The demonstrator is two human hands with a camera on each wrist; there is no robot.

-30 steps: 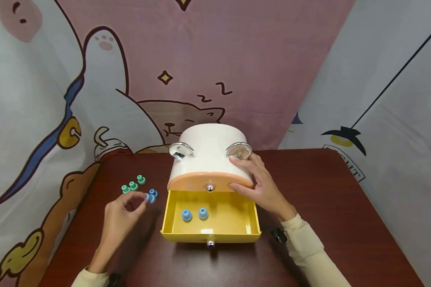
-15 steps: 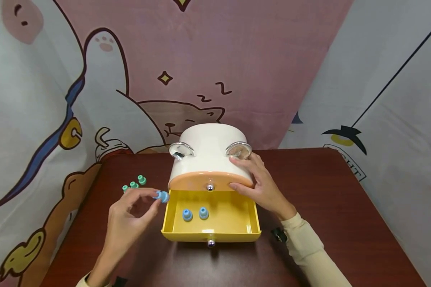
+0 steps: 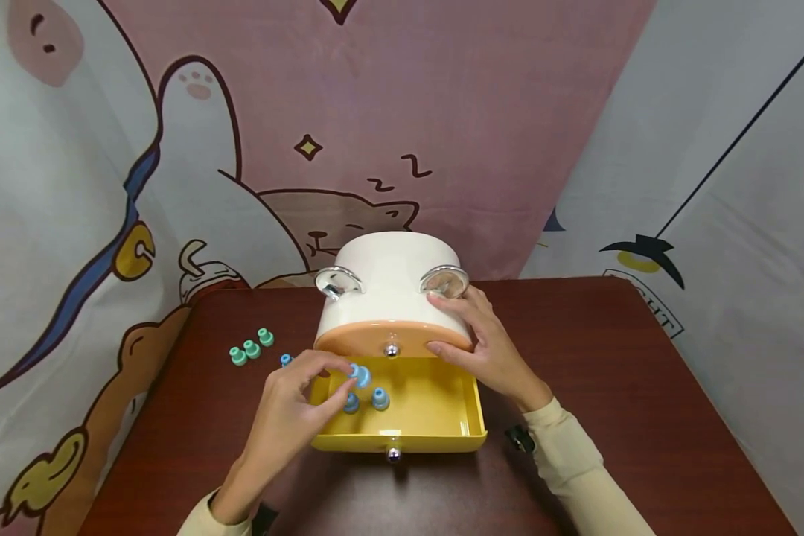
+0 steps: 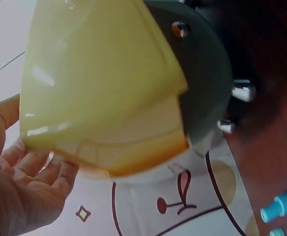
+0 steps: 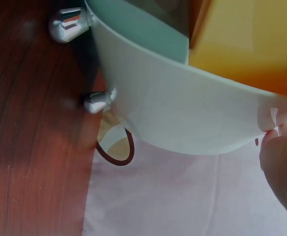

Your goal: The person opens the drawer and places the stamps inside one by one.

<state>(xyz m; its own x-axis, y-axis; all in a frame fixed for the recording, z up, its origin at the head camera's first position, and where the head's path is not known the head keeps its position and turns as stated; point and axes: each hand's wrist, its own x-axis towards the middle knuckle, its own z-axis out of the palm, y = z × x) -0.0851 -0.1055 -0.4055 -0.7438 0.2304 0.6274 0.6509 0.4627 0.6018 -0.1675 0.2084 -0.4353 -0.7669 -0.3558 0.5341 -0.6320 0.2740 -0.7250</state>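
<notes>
In the head view my left hand pinches a small light blue stepped peg between thumb and fingertips, above the pulled-out yellow drawer. Two similar blue pegs stand inside; one, the left blue peg, is partly covered by my thumb, while the right blue peg shows fully. My right hand holds the right side of the white drawer box, its thumb at the front edge and fingers near the metal-rimmed ear. The left wrist view has the left hand beside the drawer; the peg is hidden there.
Several green pegs stand on the brown table left of the box. Another blue peg is half hidden behind my left hand. An orange upper drawer sits shut above the yellow one. A patterned cloth hangs behind.
My left hand has lifted the light blue peg from beside the other blue one and carried it rightward over the drawer. My right hand has stayed on the box.
</notes>
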